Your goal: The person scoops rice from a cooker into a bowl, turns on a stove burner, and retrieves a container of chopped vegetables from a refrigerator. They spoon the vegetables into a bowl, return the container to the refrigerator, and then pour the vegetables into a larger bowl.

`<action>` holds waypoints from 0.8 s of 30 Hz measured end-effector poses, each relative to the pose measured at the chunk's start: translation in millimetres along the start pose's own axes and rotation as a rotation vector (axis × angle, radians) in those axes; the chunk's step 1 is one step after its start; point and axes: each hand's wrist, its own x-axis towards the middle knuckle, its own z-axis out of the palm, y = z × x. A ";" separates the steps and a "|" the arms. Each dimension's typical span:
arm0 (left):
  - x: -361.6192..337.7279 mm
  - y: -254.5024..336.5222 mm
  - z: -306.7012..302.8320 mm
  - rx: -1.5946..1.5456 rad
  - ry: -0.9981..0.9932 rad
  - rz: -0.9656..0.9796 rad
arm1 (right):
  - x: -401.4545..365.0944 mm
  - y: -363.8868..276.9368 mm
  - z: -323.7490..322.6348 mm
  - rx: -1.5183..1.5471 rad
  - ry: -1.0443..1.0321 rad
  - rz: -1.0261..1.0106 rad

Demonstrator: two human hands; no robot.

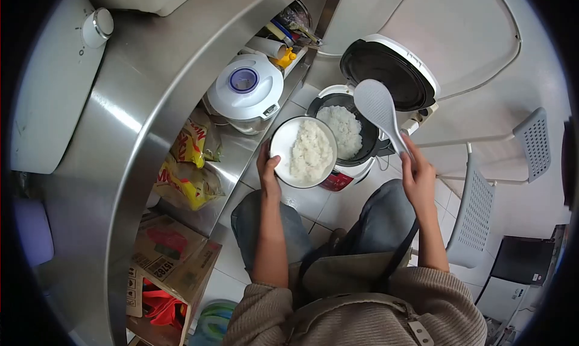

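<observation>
**Figure.** Head view of a seated person serving cooked rice, seen from above.

The left hand [269, 178] closes on the near rim of a white bowl [280, 142], thumb over the edge and fingers beneath. A mound of rice [310, 153] lies in the bowl just beyond the thumb. The right hand [418, 178] is wrapped around the handle of a white rice paddle [377, 104]. The blade rises up and away from this grip, bare of any visible grains, and stands in front of the raised lid [389, 68].

The rice cooker [338, 180] stands open on the floor between the two grips, beyond the knees. The bowl overlaps its left edge. The remaining rice in the pot [346, 127] lies below and to the left of the paddle blade, just beside the bowl.

By judgement, the step in hand is the transfer of rice from pot to bowl, with a portion already served. A further scoop would call for tipping the blade down into the pot while the bowl is held level, close to the pot's edge.

Left of the left hand, snack packets [193, 146] lie on a steel shelf [238, 150].
</observation>
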 end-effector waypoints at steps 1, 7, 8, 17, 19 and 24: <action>1.8 -1.1 -8.0 0.005 -0.008 -0.010 | 6.7 13.6 6.9 -0.079 -0.057 0.018; -6.9 24.2 -29.9 0.073 0.078 -0.029 | 20.6 98.5 90.2 -0.154 -0.246 -0.054; -8.4 26.3 -34.5 0.076 0.108 -0.040 | 22.8 99.6 100.3 -0.148 -0.244 -0.052; -22.6 36.9 -41.2 0.095 0.319 -0.022 | 32.9 97.9 127.7 -0.398 -0.451 -0.166; -22.2 33.5 -41.9 0.069 0.326 -0.028 | 35.4 104.0 131.0 -0.382 -0.498 -0.162; -17.3 23.5 -44.4 -0.002 0.297 -0.050 | 44.9 109.3 138.1 -0.279 -0.523 -0.097</action>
